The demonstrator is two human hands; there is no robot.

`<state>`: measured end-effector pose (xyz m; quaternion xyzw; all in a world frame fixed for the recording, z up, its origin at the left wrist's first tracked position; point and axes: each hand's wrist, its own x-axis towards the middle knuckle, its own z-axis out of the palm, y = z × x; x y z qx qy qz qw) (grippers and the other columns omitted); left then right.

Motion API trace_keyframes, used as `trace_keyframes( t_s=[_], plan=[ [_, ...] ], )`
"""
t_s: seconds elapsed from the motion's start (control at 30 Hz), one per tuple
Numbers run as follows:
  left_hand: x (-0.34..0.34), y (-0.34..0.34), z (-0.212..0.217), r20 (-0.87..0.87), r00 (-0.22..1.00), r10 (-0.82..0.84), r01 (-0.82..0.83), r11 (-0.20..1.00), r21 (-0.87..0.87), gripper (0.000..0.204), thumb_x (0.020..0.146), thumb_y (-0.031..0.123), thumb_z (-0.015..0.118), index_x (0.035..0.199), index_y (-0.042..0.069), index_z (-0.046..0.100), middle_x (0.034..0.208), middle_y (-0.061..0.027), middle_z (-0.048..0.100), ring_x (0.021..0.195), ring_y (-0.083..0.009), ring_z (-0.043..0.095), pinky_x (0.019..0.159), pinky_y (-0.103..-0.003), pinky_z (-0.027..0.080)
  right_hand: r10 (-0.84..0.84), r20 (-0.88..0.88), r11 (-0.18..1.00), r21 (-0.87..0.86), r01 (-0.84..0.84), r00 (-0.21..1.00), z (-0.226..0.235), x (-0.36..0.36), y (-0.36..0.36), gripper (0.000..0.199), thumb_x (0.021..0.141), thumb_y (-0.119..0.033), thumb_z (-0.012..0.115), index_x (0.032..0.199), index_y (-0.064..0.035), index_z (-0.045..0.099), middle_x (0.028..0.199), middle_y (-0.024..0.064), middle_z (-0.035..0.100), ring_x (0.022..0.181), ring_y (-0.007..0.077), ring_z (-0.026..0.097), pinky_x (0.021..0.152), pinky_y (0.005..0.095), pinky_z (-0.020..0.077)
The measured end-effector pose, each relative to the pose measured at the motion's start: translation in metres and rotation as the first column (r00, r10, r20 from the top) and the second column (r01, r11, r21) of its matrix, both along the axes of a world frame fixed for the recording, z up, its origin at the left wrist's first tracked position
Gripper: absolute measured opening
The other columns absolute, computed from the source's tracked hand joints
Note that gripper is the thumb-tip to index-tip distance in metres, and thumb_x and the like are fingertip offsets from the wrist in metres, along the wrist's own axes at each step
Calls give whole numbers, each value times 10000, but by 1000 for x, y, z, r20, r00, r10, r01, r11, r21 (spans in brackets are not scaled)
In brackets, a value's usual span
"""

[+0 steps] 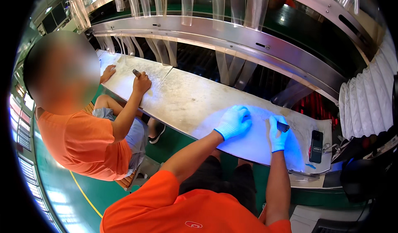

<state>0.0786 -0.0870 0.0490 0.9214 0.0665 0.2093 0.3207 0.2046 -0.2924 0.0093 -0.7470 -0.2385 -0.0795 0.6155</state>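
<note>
A white knitted glove, lit blue, covers my left hand (234,122), which rests on the pale workbench (178,90). Its fingers are bent together against the surface, and anything under them is hidden. To its right, my right hand (277,133), in the same kind of glove, is closed around a short black flashlight (283,127). The flashlight's back end points up and to the right. Blue-violet light floods the bench around and between both hands.
A black phone (316,146) lies at the bench's right end, near a small blue scrap (310,166). Clear plastic strips (238,69) hang from a metal rail (199,30) behind the bench. At left sits a co-worker (78,137). A white ribbed duct (367,98) stands at right.
</note>
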Motion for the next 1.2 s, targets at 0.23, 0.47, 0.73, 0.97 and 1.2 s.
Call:
trace_keyframes(
  t_s=[0.23,0.47,0.73,0.97,1.2],
  plan=[
    [4,-3,-7,61,998,-30,29,1000,4,269,878,256,757,1037,39,752,1109,-175,706,1061,-397,661,958,-484,546,10,-76,999,45,-6,997,-4,1,-5,125,994,-135,722,956,-17,708,925,27,726,875,139,671,824,323,529],
    [0,-3,-3,47,999,-11,9,999,38,266,862,250,770,1027,42,754,1085,-182,705,1031,-399,664,923,-485,549,-5,-35,1000,-12,5,999,5,-4,-5,115,985,-120,728,927,-21,725,906,30,731,879,141,680,823,324,533],
    [8,-1,2,-22,1000,11,-13,995,-102,310,914,266,724,1098,17,749,1150,-208,712,1081,-407,683,976,-471,548,17,-13,998,58,-16,1000,-2,1,-5,93,968,-104,742,938,-16,737,925,53,753,873,164,708,824,323,545],
    [45,26,-12,-108,986,124,-137,983,-122,401,915,311,713,1228,61,723,1135,-178,760,1044,-362,737,937,-422,579,-6,-74,990,141,16,997,-2,0,-2,168,935,-121,810,1062,-25,757,1008,69,780,935,169,727,859,330,567],
    [37,21,-4,-86,988,125,-137,978,-156,355,935,345,708,1167,76,736,1188,-160,749,1046,-381,734,940,-444,575,-114,-218,985,101,139,969,5,-1,-4,407,903,-175,857,1254,-32,710,1141,125,768,1023,193,724,936,352,576]
  ],
)
